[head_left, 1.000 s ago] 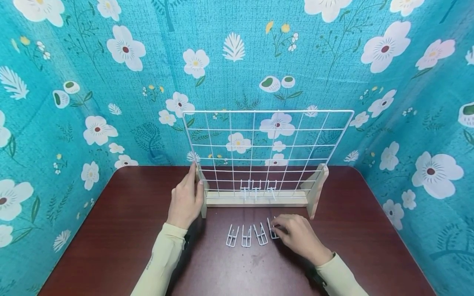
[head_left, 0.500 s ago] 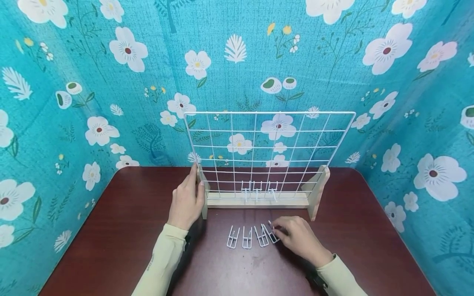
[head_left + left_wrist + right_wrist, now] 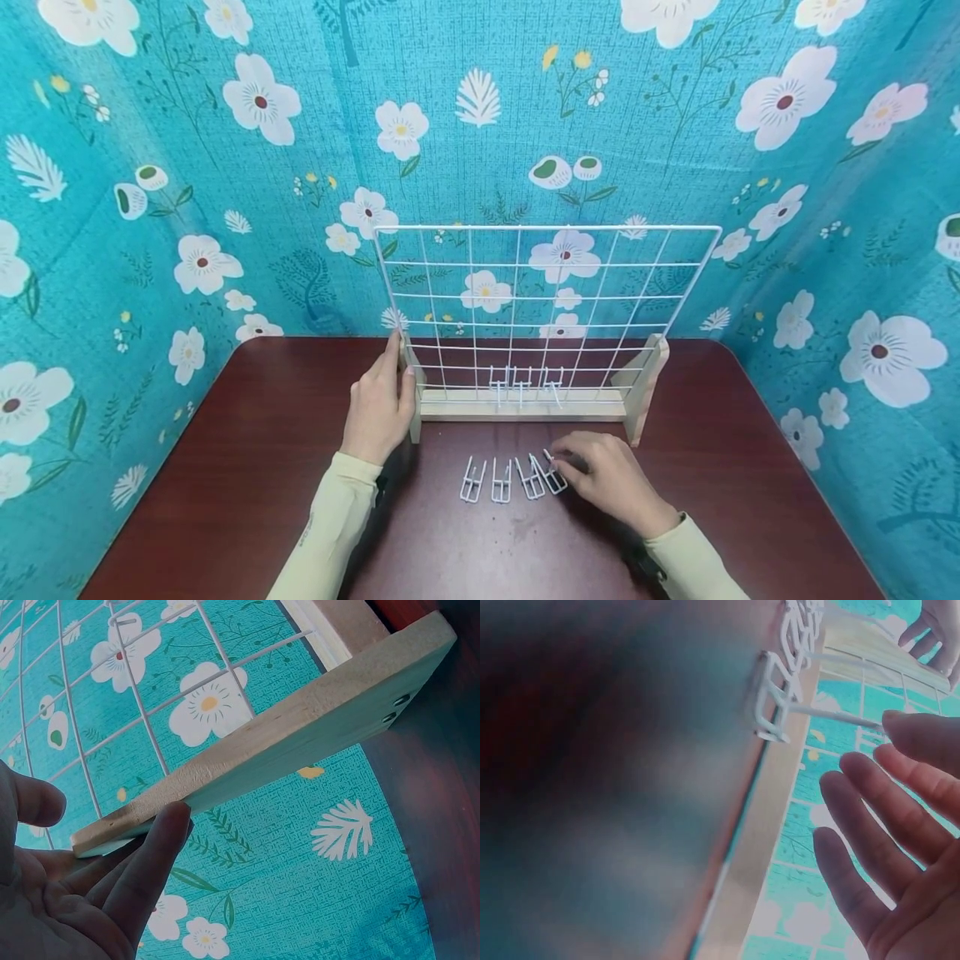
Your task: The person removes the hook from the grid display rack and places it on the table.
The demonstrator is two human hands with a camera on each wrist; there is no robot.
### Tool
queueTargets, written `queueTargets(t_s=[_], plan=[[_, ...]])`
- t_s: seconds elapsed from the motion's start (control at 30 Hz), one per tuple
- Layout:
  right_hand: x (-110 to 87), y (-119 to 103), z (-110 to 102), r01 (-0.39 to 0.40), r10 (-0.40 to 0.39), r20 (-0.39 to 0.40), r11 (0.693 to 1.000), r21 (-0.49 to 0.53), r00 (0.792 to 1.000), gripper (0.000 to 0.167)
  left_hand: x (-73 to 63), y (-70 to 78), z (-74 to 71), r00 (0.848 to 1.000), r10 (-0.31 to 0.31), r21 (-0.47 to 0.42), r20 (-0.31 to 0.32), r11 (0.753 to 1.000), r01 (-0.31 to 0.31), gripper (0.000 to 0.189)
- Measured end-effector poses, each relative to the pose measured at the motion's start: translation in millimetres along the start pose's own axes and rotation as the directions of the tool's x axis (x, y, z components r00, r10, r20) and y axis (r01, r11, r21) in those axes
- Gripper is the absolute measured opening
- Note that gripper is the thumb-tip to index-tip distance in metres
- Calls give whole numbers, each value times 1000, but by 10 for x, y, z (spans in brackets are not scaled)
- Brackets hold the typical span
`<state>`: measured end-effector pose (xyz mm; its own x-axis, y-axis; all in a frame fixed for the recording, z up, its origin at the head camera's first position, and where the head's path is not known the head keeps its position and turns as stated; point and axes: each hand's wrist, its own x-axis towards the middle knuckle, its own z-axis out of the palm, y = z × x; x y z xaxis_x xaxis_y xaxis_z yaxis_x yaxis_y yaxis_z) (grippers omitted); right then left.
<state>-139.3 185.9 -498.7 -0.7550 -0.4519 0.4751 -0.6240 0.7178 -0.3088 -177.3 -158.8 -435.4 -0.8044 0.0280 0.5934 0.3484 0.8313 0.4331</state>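
Observation:
A white wire grid panel (image 3: 517, 296) stands upright in a wooden stand (image 3: 521, 410). My left hand (image 3: 378, 408) rests against the stand's left side board (image 3: 247, 750), fingers along its outer face and thumb apart from it. On the table in front lies a row of several white wire hooks: one at the left end (image 3: 472, 482), two in the middle, and a tilted rightmost hook (image 3: 552, 473). My right hand (image 3: 611, 483) is over this rightmost hook, thumb and index finger spread at its prong (image 3: 840, 716). Whether the fingertips touch the prong is hard to tell.
Three white hooks (image 3: 521, 383) hang low on the grid, right of its left third. The stand's right side board (image 3: 645, 392) rises beyond my right hand. A dark red table (image 3: 247, 467) lies beneath, with a blue flowered cloth (image 3: 300, 167) behind and on both sides.
The rightmost hook has turned and shifted toward its left neighbour. My right thumb and index finger have since spread apart. The left hand has stayed at the side board.

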Motion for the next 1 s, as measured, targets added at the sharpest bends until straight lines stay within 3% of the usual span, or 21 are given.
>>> queueTargets(t_s=[0.23, 0.77, 1.0], plan=[[26, -1, -101, 34, -38, -78, 998, -44, 996, 22, 17, -7, 5, 1000, 3, -4, -2, 1000, -3, 56], [65, -2, -173, 126, -136, -161, 990, -70, 978, 22, 2, -2, 0, 1000, -14, -2, 12, 1000, 14, 57], [105, 9, -206, 176, -191, -208, 980, -90, 959, 23, 0, 4, -2, 1000, -19, -6, 15, 1000, 19, 58]])
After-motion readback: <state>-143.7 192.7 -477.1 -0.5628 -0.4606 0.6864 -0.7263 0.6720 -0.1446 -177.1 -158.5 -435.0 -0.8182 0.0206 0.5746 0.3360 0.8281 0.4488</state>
